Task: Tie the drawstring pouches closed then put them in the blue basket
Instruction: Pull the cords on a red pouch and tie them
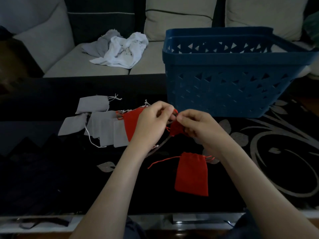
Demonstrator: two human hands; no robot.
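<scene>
Both hands are raised over the table's middle, holding a small red pouch (176, 128). My left hand (151, 121) pinches its red drawstring near the top, and my right hand (195, 125) grips the string and the pouch's gathered neck. Another red pouch (191, 175) lies flat near the front edge with its strings spread out. A third red pouch (131, 121) lies partly behind my left hand, on a pile of several grey pouches (103, 125). The blue basket (224, 83) stands just beyond my hands, at the right.
The table (51, 169) carries a dark cloth with a silver leaf pattern. Behind it is a light sofa (69, 62) with crumpled white and grey cloths (119, 49) on the seat.
</scene>
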